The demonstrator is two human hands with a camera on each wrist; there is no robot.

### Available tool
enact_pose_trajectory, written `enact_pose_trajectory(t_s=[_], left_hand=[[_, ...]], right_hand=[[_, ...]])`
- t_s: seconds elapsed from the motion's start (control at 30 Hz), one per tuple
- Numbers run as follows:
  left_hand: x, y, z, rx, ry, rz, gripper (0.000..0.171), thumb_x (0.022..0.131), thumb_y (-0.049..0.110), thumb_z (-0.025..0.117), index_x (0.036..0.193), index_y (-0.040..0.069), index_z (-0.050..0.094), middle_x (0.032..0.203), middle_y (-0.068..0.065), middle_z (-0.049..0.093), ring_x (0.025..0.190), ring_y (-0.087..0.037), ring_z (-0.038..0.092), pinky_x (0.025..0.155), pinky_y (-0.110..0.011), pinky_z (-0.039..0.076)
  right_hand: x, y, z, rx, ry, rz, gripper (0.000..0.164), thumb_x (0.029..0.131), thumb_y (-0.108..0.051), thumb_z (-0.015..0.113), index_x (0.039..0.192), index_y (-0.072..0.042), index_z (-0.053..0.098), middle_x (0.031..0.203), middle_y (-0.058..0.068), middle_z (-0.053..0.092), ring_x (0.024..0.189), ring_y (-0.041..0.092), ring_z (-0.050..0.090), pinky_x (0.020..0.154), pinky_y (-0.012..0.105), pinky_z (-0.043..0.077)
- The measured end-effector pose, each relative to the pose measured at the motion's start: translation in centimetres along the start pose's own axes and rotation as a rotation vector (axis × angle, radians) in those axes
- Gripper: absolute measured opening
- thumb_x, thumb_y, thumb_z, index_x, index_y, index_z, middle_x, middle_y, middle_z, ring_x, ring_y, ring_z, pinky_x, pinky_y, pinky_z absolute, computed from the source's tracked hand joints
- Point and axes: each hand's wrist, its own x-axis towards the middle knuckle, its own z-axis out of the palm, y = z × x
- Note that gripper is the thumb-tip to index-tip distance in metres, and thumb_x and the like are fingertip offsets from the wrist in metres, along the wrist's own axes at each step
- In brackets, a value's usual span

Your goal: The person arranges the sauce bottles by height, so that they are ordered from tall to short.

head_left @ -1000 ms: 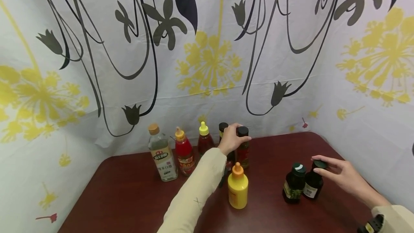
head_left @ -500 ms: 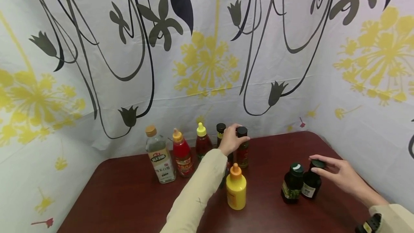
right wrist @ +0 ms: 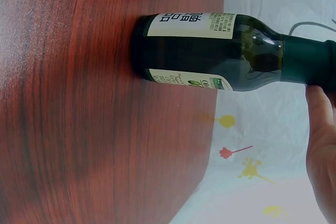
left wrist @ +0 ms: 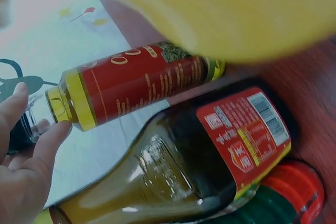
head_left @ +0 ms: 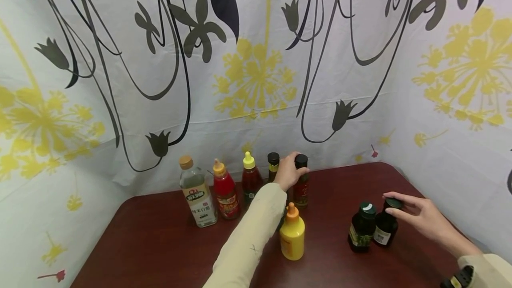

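My left hand [head_left: 289, 171] pinches the neck of a slim bottle with a dark cap and red label [head_left: 301, 190] at the back of the table. The left wrist view shows thumb and finger at the neck of this red-label bottle [left wrist: 131, 85]. Close beside it lies in view a brown sauce bottle [left wrist: 210, 156]. On the right, my right hand [head_left: 424, 217] grips the green-capped top of a dark olive oil bottle [head_left: 385, 230]. That olive oil bottle [right wrist: 210, 51] stands upright, beside a similar dark green bottle [head_left: 361, 234].
A yellow squeeze bottle [head_left: 292, 239] stands in front of the left forearm. Leftward are a clear vinegar bottle [head_left: 200, 201], a red sauce bottle [head_left: 226, 194] and a yellow-capped bottle [head_left: 251, 179]. Patterned cloth [head_left: 248, 137] hangs behind the dark red table [head_left: 160, 243].
My left hand and the red-label bottle have shifted slightly right and back. My right hand stays on the olive oil bottle. The head view has turned a little.
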Motion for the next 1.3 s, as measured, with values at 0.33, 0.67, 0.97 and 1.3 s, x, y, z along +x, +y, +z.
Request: enact_pose_trajectory(t_s=[0.33,0.67,0.97,1.3], left_hand=[[0.0,0.1,0.1,-0.007,0.042,-0.033,0.039,0.081,0.020,0.065,0.116,0.011,0.051,0.097,-0.010,0.061,0.078,-0.019,0.057,0.065,-0.027,0.045],[0.0,0.4,-0.2,0.017,0.002,-0.051,0.050,0.083,0.020,0.063,0.126,0.010,0.042,0.105,-0.012,0.058,0.091,-0.023,0.056,0.073,-0.031,0.046],[0.0,1.3,-1.3,0.004,-0.103,-0.076,0.077,0.083,0.032,0.061,0.141,0.015,0.015,0.135,-0.012,0.037,0.117,-0.025,0.042,0.090,-0.038,0.039],[-1.4,1.8,-2.7,0.058,-0.163,0.038,0.079,0.083,0.038,0.060,0.143,0.017,0.012,0.145,-0.003,0.018,0.130,-0.018,0.021,0.100,-0.038,0.028]], right_hand=[[-0.1,-0.1,0.4,0.004,0.021,-0.037,0.036,0.082,-0.007,0.062,0.117,0.000,0.055,0.107,-0.026,0.051,0.100,-0.019,0.040,0.073,0.005,0.038],[-0.1,-0.1,0.3,0.023,0.009,-0.017,0.037,0.083,-0.009,0.062,0.118,-0.002,0.054,0.108,-0.027,0.050,0.100,-0.019,0.040,0.072,0.006,0.040],[-0.2,0.1,0.2,0.023,0.004,-0.010,0.037,0.083,-0.009,0.061,0.119,-0.003,0.054,0.108,-0.027,0.050,0.100,-0.019,0.040,0.072,0.007,0.040],[-0.1,0.2,0.2,0.001,0.009,0.001,0.037,0.083,-0.013,0.062,0.118,-0.002,0.054,0.107,-0.025,0.051,0.099,-0.019,0.040,0.072,0.007,0.040]])
